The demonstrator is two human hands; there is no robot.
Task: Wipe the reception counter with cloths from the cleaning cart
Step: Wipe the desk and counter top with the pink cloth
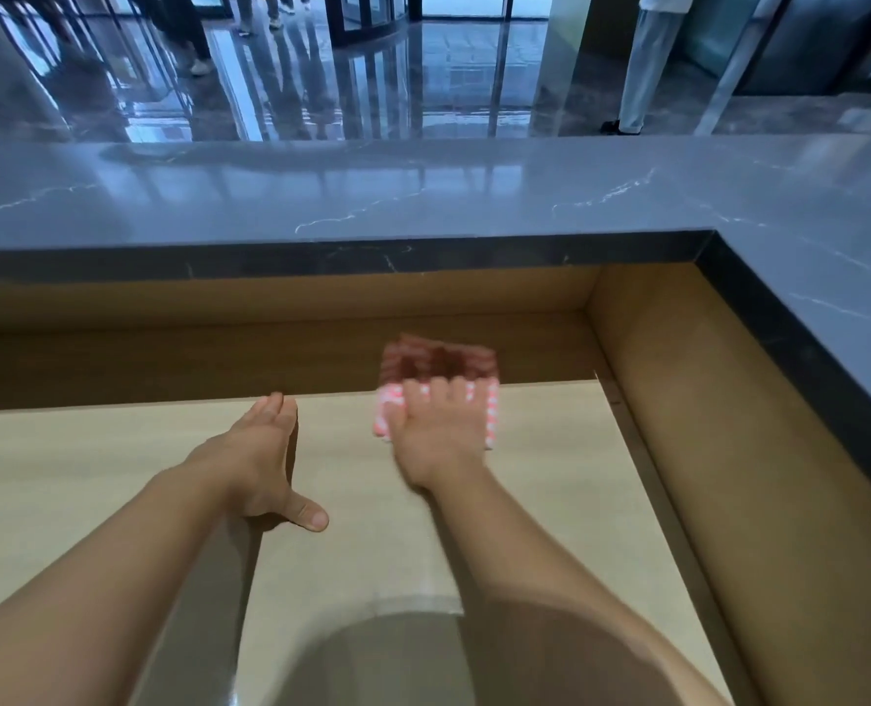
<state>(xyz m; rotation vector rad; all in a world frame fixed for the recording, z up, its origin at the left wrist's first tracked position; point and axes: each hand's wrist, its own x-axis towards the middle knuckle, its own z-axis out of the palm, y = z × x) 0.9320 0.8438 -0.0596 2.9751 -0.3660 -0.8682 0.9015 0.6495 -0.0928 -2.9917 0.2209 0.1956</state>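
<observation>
The cloth point(388, 407), pink with white checks and folded to a small pad, lies on the pale desk point(92, 450) at its far edge, right of centre and short of the right-hand corner. The right hand point(438, 440) lies flat on top of it, palm down. Its fingers point(441, 394) are straight and slightly spread, pointing away, with the tips reaching the cloth's far edge. Cloth shows on both sides of the hand and between the fingers, while the palm covers its near part. The thumb lies along the cloth's left side. Hand and cloth are a little blurred.

Beyond the fingertips a darker red patch shows on the brown panel point(219, 359) behind the desk. I cannot tell whether it is more cloth or a reflection.

The left hand point(265, 450) is to the left of the cloth, apart from it, and holds nothing. It stands on edge on the desk, fingers straight and pressed together, pointing far, with the thumb stuck out toward the near right.

Above the panel runs the grey veined counter point(423, 196), turning toward the near side at the right. Past it lies a glossy dark floor point(321, 94), where legs in light trousers point(642, 68) stand at the far right.
</observation>
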